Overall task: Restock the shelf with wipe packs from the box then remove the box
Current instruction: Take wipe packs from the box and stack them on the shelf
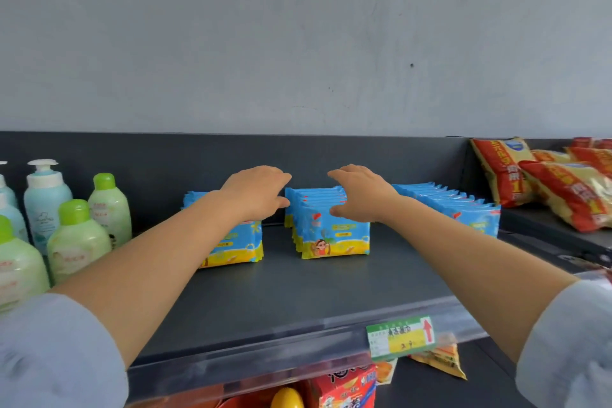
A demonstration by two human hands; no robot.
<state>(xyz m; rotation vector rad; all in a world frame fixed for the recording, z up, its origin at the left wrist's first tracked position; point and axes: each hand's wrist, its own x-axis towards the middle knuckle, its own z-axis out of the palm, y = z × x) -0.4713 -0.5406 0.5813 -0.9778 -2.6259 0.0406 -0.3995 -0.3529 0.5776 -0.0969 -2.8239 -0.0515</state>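
Three rows of blue and yellow wipe packs stand upright on the dark shelf (298, 295). My left hand (261, 190) hovers at the left side of the middle row (331, 235), fingers loosely spread, thumb close to the packs. My right hand (359, 192) reaches over the top right of the same row, its fingers relaxed and its thumb against the front pack. Neither hand grips a pack. The left row (236, 245) is partly hidden behind my left forearm. The right row (463, 209) stands behind my right forearm. No box is in view.
Green-capped lotion bottles (79, 238) and a pump bottle (44, 195) crowd the shelf's left end. Red and yellow bags (559, 189) lie on the neighbouring shelf to the right. A price tag (400, 336) sits on the front rail, with snack packs below.
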